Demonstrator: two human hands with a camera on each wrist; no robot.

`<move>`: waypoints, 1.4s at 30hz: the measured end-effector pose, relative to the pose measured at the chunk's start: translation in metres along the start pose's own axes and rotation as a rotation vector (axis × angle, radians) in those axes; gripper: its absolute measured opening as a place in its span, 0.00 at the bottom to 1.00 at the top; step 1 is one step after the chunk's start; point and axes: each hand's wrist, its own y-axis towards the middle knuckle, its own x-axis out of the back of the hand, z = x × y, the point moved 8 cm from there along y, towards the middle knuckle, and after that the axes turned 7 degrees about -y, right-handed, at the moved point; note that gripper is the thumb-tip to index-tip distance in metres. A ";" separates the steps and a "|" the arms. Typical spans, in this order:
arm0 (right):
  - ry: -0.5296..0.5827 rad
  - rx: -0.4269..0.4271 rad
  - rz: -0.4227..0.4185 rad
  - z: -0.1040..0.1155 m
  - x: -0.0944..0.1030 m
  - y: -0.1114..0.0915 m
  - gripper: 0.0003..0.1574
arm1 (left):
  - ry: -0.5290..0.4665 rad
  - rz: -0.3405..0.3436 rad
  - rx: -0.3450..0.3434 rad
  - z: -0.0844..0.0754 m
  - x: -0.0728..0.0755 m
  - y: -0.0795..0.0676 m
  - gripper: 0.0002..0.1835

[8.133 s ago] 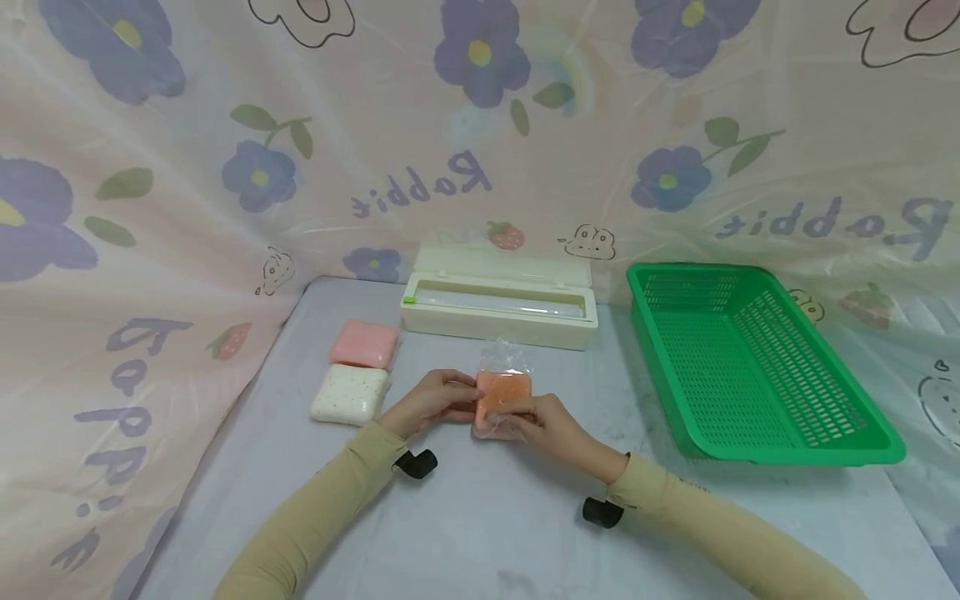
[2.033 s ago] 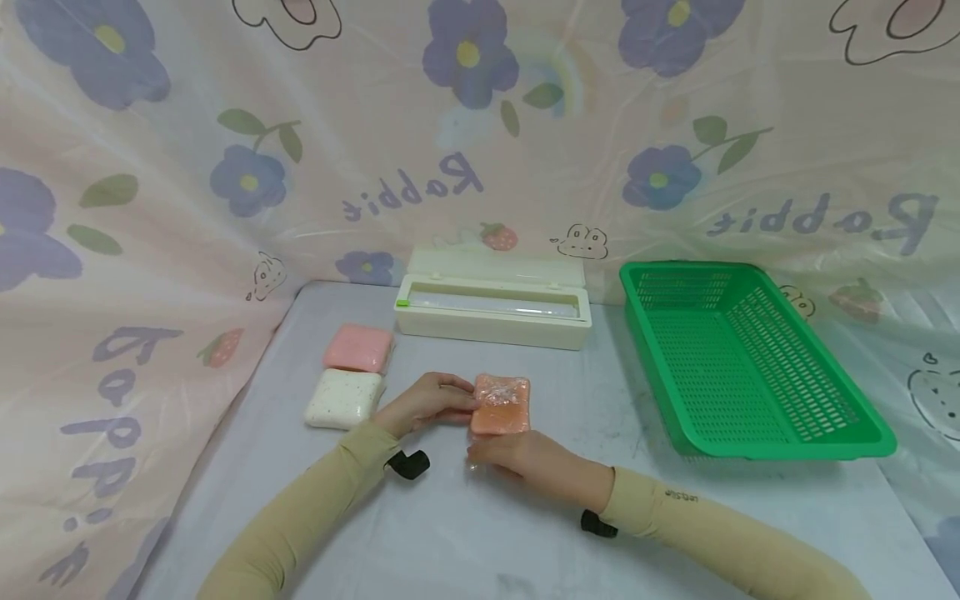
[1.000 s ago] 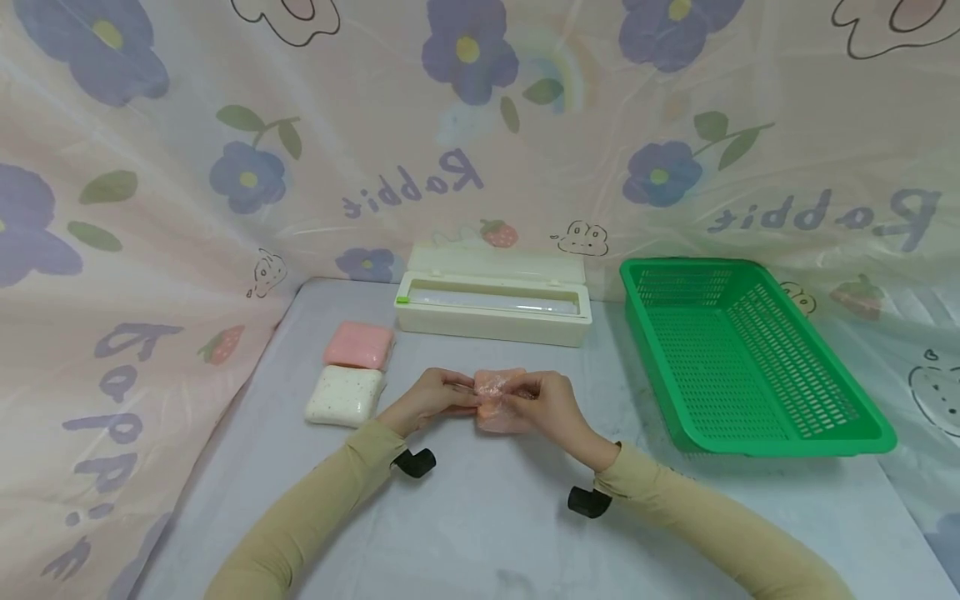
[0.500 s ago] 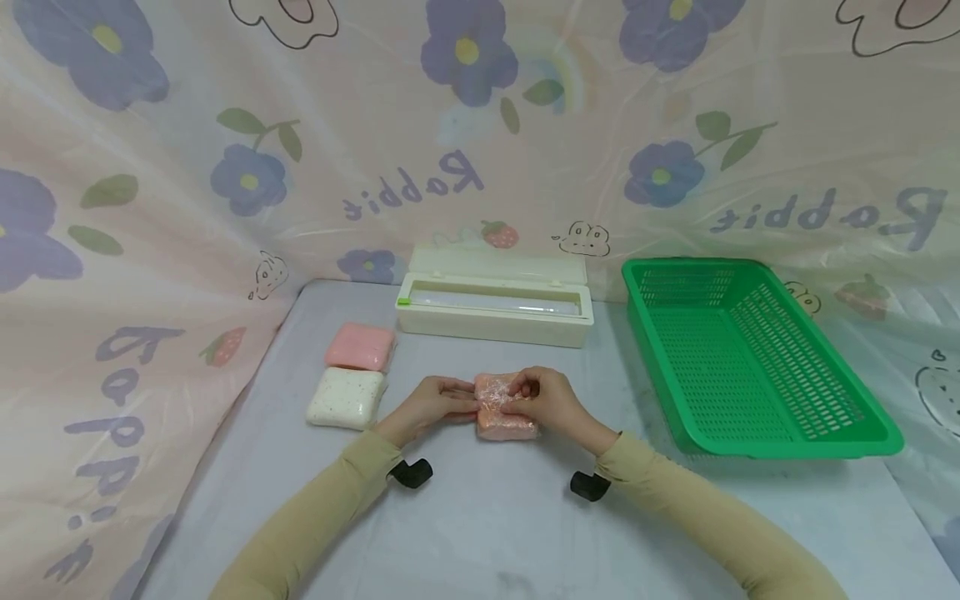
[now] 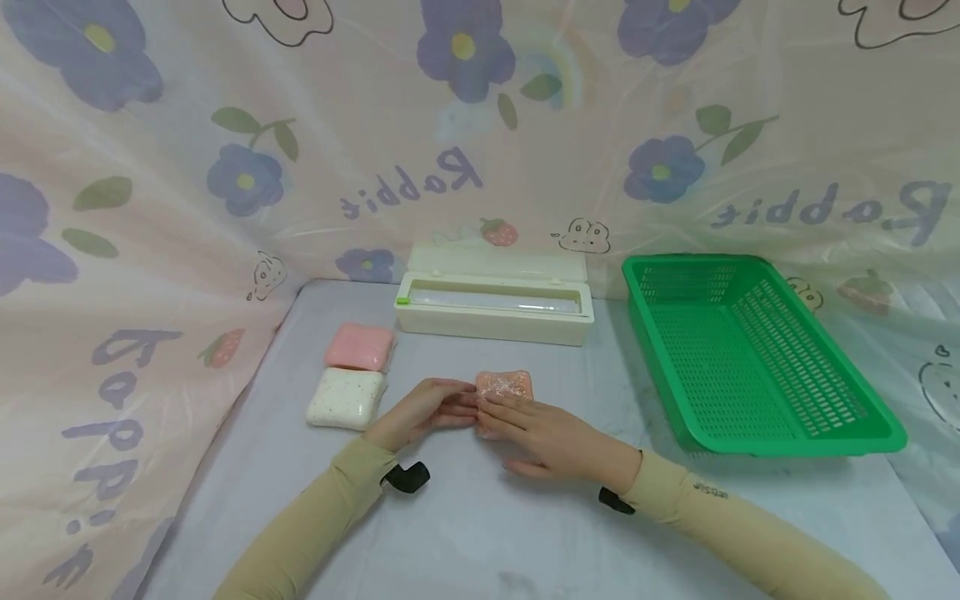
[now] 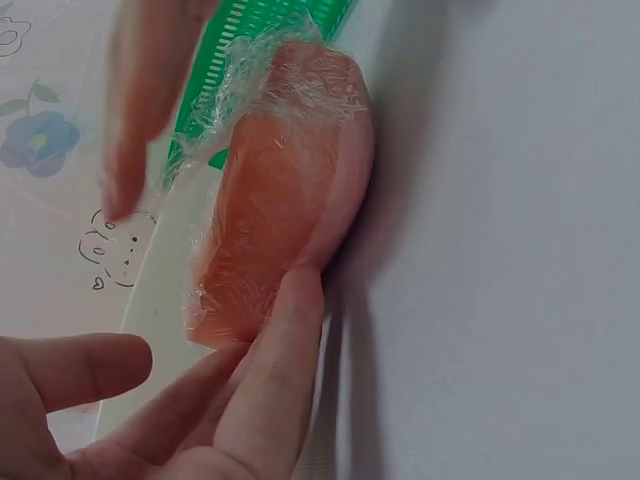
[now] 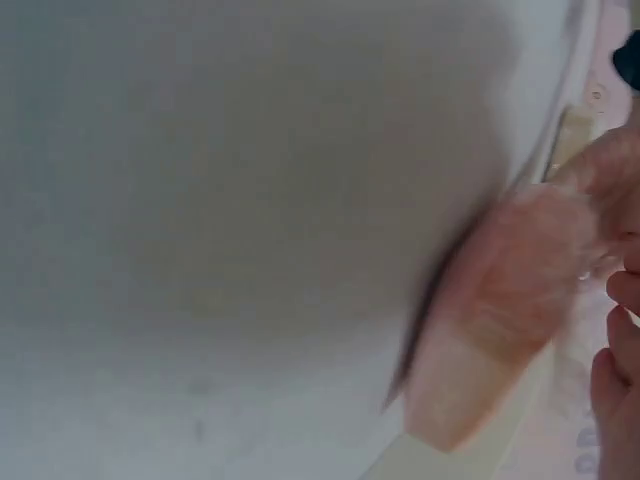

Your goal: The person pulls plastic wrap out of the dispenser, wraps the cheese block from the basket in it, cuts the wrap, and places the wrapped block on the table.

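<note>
An orange bar of soap (image 5: 506,383) in crinkled cling film lies on the table in front of me. My left hand (image 5: 426,412) touches its left side with extended fingertips; in the left wrist view the thumb (image 6: 100,370) stands apart from the bar. My right hand (image 5: 551,437) reaches across the near part of the soap in the head view, fingers straight, hiding much of it. Loose film bunches at one end of the soap (image 6: 280,190) in the left wrist view. The right wrist view shows the soap (image 7: 500,290) blurred.
A pink soap (image 5: 360,347) and a speckled white soap (image 5: 346,398) lie side by side at the left. Behind stands a cream cling film dispenser (image 5: 491,325), lid raised. A green basket (image 5: 663,392) occupies the right, near the patterned curtain (image 5: 525,192).
My right hand pinched at the film on top of the soap, then let go and flattened over its near part. Earlier film stood up behind the soap; now it lies folded on top.
</note>
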 end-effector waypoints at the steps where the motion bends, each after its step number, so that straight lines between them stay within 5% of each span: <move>1: 0.003 -0.007 0.046 0.000 -0.006 -0.001 0.44 | -0.006 -0.008 0.002 0.000 0.000 0.000 0.20; 4: -0.006 -0.043 0.121 -0.005 -0.021 -0.003 0.50 | -0.017 -0.015 0.001 0.001 0.000 0.000 0.20; 15: 0.041 -0.121 0.150 -0.013 -0.041 0.004 0.58 | -0.033 -0.001 0.000 0.001 -0.001 -0.002 0.21; 21: 0.020 -0.167 0.169 -0.015 -0.043 0.004 0.56 | -0.032 -0.049 0.040 0.002 -0.003 -0.001 0.20; 30: -0.002 -0.198 0.141 -0.026 -0.039 0.006 0.48 | -0.161 -0.058 0.030 -0.002 -0.009 -0.007 0.23; 36: 0.348 -0.319 0.008 -0.053 -0.019 0.007 0.42 | -0.273 -0.064 -0.065 -0.015 -0.006 -0.015 0.22; 42: 0.983 -0.667 -0.132 -0.081 -0.020 -0.006 0.32 | 0.006 -0.077 -0.109 -0.019 -0.004 -0.021 0.25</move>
